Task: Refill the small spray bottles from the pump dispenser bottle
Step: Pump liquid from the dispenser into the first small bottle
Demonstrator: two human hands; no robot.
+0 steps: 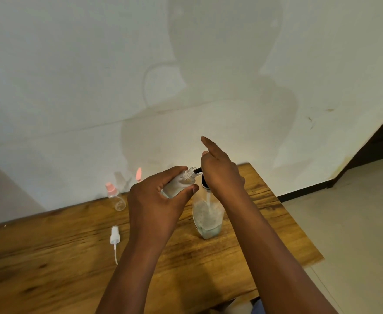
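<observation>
- Nearest the camera, the person's two forearms reach forward over the wooden table point(208, 275), the hands meeting above its far half.
- The left hand point(156, 200) grasps a small clear bottle point(180, 183), thumb and fingers curled round its body. The bottle is tilted, long axis running up and to the right, and its open neck meets the black spout point(197, 170) of the pump bottle point(207, 216).
- The right hand point(221, 173) rests on top of the pump head, index finger stretched straight out; the other fingers are bent over the head, though how firmly cannot be told.
- The pump bottle stands upright on the table just right of the small bottle, directly under the right hand, partly full of pale liquid.
- Judgement: the fill depends on neck and spout staying lined up; a slip to either side would send liquid onto the table.
- A loose white spray top point(115, 239) with its tube lies on the table left of the forearms, likely the held bottle's own.
- A pink-capped bottle point(115, 197) stands near the wall with another pink cap point(138, 174) behind it; both are well clear of the hands.
</observation>
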